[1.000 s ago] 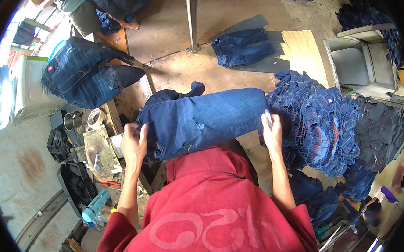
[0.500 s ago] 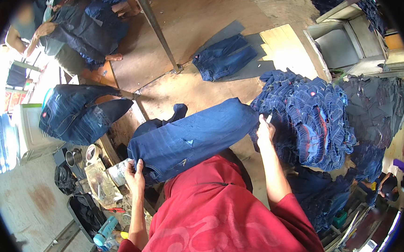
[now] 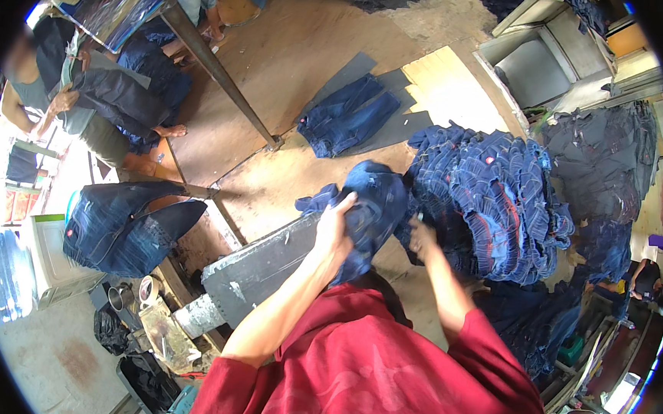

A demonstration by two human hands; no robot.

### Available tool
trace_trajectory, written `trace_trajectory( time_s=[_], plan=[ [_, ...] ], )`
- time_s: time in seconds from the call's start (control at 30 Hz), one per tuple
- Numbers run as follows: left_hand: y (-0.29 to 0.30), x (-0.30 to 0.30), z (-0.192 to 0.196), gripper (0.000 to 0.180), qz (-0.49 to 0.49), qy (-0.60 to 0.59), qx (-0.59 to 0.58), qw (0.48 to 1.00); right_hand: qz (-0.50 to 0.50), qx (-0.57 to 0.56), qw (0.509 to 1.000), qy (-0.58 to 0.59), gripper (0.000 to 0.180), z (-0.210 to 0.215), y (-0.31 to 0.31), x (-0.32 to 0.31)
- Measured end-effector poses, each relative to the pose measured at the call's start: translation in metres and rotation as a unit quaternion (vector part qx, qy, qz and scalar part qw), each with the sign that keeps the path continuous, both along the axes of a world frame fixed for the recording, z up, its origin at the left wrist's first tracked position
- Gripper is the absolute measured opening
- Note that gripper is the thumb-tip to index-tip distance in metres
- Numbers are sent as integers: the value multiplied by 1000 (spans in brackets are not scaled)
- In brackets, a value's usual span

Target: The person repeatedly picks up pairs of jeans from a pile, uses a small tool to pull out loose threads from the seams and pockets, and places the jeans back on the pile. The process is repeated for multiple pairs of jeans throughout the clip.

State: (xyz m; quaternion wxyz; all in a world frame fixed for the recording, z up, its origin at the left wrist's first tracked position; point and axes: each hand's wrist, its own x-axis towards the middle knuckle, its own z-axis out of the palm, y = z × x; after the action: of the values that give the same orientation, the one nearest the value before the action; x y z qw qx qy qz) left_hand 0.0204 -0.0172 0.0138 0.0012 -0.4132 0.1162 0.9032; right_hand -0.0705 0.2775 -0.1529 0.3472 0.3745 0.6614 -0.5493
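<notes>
While the fingers of our left hand (image 3: 333, 229) are closed on the bunched blue jeans (image 3: 382, 199) at the right end of the grey board (image 3: 254, 267), our right hand (image 3: 424, 241) curls just beside them; we cannot tell what its fingers hold.
</notes>
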Motion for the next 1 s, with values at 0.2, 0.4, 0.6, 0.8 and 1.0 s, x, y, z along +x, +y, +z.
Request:
trace_trajectory(
  time_s=[0.2, 0.4, 0.6, 0.8, 1.0],
  plan=[
    [7, -169, -25, 18, -104, -55, 16, 993, 97, -153, 979, 97, 25, -4, 94, 152],
    [-1, -278, 15, 9, -114, 44, -73, 990, 9, 99, 994, -51, 37, 28, 142, 245],
    [-77, -343, 35, 14, -239, 72, -179, 952, -20, 84, 995, -51, 41, 19, 183, 269],
    [-172, -287, -3, 34, -78, -66, -360, 927, -74, 197, 977, 21, 49, 24, 251, 248],
    [-262, -147, -71, 78, 74, -253, -250, 932, -259, 513, 759, 306, 52, 121, 333, 176]
  ],
)
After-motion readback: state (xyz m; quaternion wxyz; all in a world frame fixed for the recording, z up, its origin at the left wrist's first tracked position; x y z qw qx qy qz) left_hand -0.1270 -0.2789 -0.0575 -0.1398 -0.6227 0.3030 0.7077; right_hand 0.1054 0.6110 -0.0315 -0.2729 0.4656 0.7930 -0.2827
